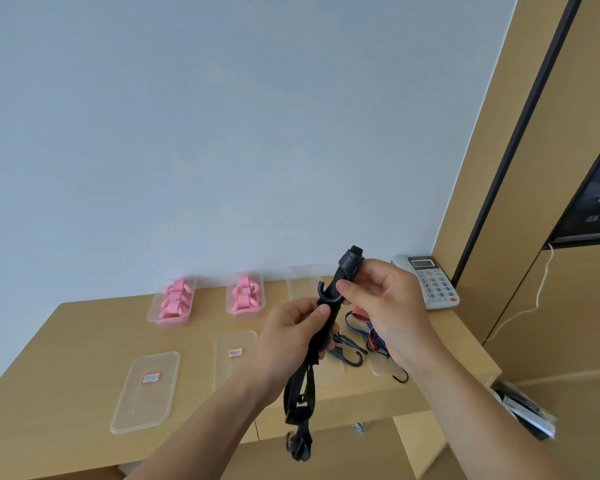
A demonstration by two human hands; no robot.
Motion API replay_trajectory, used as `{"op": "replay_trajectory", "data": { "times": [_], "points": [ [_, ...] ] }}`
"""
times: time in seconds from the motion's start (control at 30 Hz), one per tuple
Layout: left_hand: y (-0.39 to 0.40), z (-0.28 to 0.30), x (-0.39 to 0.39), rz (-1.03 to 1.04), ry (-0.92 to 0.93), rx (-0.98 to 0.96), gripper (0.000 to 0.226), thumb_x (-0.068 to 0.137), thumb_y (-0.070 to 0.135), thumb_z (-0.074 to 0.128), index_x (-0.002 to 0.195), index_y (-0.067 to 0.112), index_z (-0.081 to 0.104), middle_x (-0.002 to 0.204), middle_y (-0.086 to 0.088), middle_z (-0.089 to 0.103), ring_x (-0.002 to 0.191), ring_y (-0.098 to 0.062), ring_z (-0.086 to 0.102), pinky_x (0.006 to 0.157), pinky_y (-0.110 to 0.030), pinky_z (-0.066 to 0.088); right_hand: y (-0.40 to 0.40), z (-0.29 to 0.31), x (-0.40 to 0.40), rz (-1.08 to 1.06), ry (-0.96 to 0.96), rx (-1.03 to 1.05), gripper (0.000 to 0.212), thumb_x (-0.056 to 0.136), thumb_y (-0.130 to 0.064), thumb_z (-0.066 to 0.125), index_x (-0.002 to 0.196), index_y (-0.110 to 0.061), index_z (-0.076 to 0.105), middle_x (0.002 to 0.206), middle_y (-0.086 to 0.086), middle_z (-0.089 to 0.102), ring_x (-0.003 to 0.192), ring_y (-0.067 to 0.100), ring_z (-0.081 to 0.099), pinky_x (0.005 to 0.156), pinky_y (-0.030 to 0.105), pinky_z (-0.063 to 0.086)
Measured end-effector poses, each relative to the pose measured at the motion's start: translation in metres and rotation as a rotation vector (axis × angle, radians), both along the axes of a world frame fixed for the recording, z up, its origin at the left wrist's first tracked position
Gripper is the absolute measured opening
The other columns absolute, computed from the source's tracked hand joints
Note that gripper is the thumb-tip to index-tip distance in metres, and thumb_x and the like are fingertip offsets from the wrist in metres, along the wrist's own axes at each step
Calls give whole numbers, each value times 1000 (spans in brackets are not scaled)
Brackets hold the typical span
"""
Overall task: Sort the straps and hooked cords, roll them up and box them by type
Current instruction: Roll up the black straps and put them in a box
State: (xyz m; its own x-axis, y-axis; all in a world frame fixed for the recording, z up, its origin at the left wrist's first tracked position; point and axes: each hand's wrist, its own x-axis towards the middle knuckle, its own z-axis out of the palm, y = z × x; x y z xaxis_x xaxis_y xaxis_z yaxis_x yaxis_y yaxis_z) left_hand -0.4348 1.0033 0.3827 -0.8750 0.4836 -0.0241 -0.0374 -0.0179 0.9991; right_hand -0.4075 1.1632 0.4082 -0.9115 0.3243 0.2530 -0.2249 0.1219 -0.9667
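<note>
holding a black cord (326, 327) upright above the table (84, 341), the left hand (288, 337) grips its bundled middle while the right hand (381, 299) pinches the hook (329, 292) end, probably to keep the turns together for rolling. its tail hangs below the table edge. two boxes (172, 301) already hold pink rolls.
</note>
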Motion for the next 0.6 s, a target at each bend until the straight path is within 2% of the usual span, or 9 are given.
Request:
{"op": "replay_trajectory", "data": {
  "times": [0.1, 0.2, 0.33, 0.43, 0.5, 0.6],
  "points": [
    [0, 1, -2, -14, -40, -21, 24, 106, 18, 52, 100, 2, 69, 73, -7, 67, 62, -23, 51, 57, -25, 42, -1, -1, 1, -42, 23, 92, 15, 84, -7, 77, 92, -20, 76, 86, -3, 77, 84, 14, 73, 74, 29, 55],
    [1, 1, -3, 4, -127, 7, 29, 106, 21, 54, 103, -2, 71, 78, -12, 67, 63, -23, 57, 59, -27, 50, -2, -3, 0, -107, 63, 225, 18, 82, -9, 79, 95, -21, 76, 84, -10, 76, 82, 6, 72, 71, 26, 56],
    [2, 7, -5, 6, -269, 152, 37, 105, 30, 54, 103, -3, 71, 85, -19, 67, 68, -29, 60, 66, -34, 55, -4, -8, 0, -170, 225, 407, 23, 78, -2, 82, 96, -15, 77, 88, -10, 76, 84, 6, 72, 81, 27, 58],
    [1, 10, -9, -5, -323, 243, 45, 101, 38, 57, 108, -3, 72, 93, -21, 69, 78, -34, 63, 79, -42, 58, -2, -12, -1, -189, 349, 576, 24, 74, 1, 83, 93, -14, 77, 89, -10, 75, 85, 6, 70, 78, 30, 56],
    [1, 11, -10, -25, -318, 256, 44, 100, 40, 58, 106, 0, 75, 96, -21, 70, 82, -35, 64, 82, -44, 57, -1, -14, -2, -179, 374, 664, 29, 71, 3, 83, 94, -15, 79, 91, -9, 75, 87, 10, 70, 77, 31, 55],
    [0, 9, -14, -19, -315, 249, 39, 99, 37, 60, 100, 2, 77, 97, -22, 71, 85, -37, 66, 85, -46, 57, 1, -18, -5, -157, 397, 712, 40, 65, 13, 82, 95, -12, 80, 96, -3, 77, 91, 7, 68, 83, 21, 54]
  ]
}}
